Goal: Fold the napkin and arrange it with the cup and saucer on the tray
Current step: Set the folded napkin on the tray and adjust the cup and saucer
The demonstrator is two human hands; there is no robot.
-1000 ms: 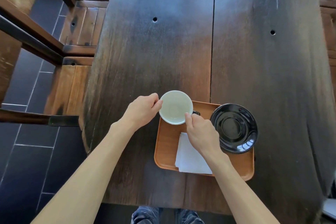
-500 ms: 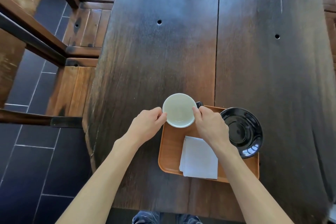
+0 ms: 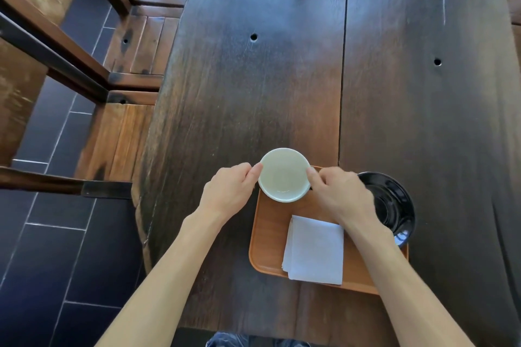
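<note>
The left hand (image 3: 228, 191) pinched the left rim of the pale green round ceramic cup (image 3: 283, 175), which stood over the far-left corner of the orange rectangular wooden tray (image 3: 267, 236). The right hand (image 3: 341, 194) held the cup's right side, fingers closed narrowly near a handle hidden beneath them. The folded white square paper napkin (image 3: 314, 251) lay flat on the tray, nearer than the cup. The glossy black round saucer (image 3: 394, 205) sat at the tray's far-right corner, overhanging its edge. The step in hand appeared to be positioning the cup; the next move probably called for lifting it rightward onto the saucer, centred. The tray rested on a dark plank table (image 3: 253, 93); left of the tray stood a wooden bench (image 3: 127, 135) over dark floor tiles (image 3: 56, 262).
</note>
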